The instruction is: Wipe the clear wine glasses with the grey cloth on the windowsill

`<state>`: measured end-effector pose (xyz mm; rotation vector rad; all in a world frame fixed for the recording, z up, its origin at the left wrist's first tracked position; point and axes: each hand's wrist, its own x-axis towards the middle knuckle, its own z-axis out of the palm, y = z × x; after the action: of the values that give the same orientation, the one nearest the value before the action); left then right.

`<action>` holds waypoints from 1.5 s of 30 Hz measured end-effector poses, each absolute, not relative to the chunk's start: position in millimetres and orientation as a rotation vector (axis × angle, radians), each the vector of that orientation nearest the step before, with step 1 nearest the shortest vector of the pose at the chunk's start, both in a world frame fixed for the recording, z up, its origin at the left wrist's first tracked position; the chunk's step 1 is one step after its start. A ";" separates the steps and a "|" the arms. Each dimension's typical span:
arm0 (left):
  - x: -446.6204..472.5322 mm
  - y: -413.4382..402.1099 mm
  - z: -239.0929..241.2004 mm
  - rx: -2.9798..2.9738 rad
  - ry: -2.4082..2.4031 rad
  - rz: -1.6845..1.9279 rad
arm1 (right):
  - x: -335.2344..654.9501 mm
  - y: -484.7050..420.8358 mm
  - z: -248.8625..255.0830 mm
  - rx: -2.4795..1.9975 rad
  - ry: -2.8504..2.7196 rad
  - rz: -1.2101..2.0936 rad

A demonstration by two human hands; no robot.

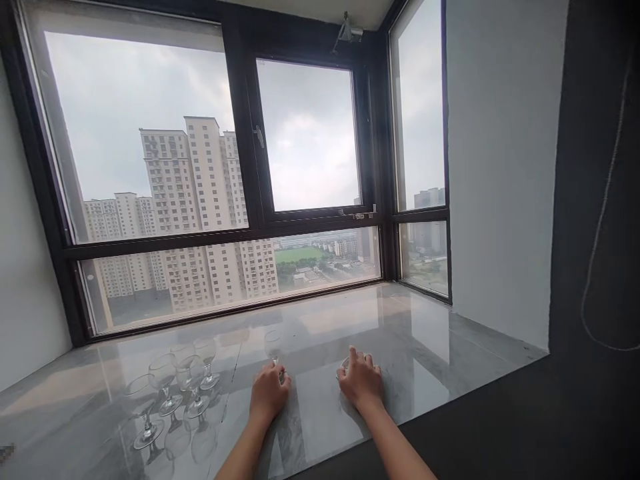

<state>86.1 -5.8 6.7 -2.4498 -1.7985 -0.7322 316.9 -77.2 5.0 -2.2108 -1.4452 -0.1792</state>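
My left hand (269,391) rests on the glossy marble window sill (415,347), its fingers curled round the base of an upright clear stemmed glass (273,344). My right hand (361,380) lies palm down a little to the right, fingers closed over a small clear glass object (345,364) that is mostly hidden beneath it. Both forearms reach in from the bottom edge.
Several empty stemmed glasses (173,387) stand in a cluster on the sill to the left of my hands. A large dark-framed window (250,133) rises behind, showing tower blocks. A white wall (500,167) closes the right side; the sill's dark front edge (500,413) runs diagonally.
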 end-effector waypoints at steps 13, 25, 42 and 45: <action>82.5 -2.0 0.2 -2.410 -1.710 -0.828 | 318.4 -82.1 7.0 -2.135 -1.563 -0.096; 82.3 -7.8 7.0 -2.310 -1.687 -0.883 | 317.9 -79.4 3.8 -2.159 -1.555 -0.173; 80.8 -5.2 0.2 -2.277 -1.682 -0.935 | 316.3 -84.3 4.0 -1.877 -1.627 -0.080; 81.4 -3.8 -0.6 -2.271 -1.714 -0.938 | 318.6 -82.6 5.6 -1.927 -1.661 0.028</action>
<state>81.4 -3.8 -0.6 -2.2710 -1.7139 -0.9375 318.6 -82.6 5.6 -1.9273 -1.6608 0.0275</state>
